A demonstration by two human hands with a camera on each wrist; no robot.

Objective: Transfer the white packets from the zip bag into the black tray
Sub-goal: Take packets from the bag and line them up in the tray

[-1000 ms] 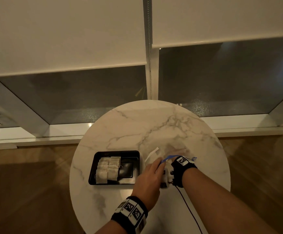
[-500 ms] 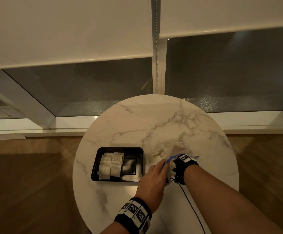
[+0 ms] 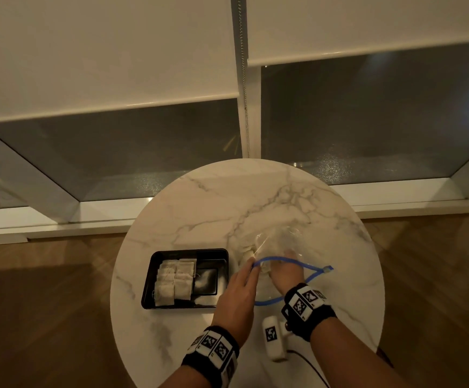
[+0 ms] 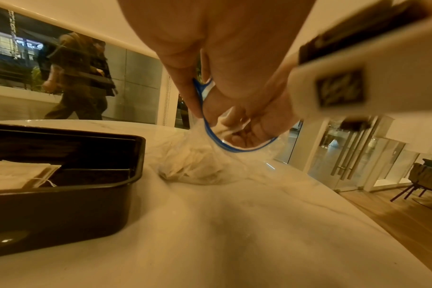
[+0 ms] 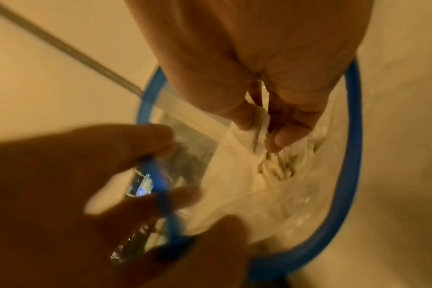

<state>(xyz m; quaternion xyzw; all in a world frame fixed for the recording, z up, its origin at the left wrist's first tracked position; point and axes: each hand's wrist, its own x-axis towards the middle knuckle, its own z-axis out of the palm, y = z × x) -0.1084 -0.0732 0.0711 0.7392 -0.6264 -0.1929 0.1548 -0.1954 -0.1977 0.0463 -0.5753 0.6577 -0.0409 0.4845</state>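
A clear zip bag (image 3: 279,242) with a blue zip rim (image 5: 353,155) lies on the round marble table (image 3: 199,208), its mouth held wide. My left hand (image 3: 251,271) pinches the rim's left side (image 5: 158,187). My right hand (image 5: 259,134) reaches inside the bag and pinches a white packet (image 5: 258,126) between thumb and fingers. More packets (image 4: 192,165) are bunched at the bag's bottom. The black tray (image 3: 222,253) sits just left of the bag, with several white packets (image 3: 176,281) stacked in its left half.
The table stands against a low window sill (image 3: 59,219) under roller blinds, with a bead chain (image 3: 244,79) hanging behind it. Wood floor surrounds the table. A white sensor block (image 3: 272,337) on a cable hangs from my right wrist.
My right hand has gone deeper into the bag and taken hold of a packet. The bag's mouth now stands wider, with the left hand still on its rim.
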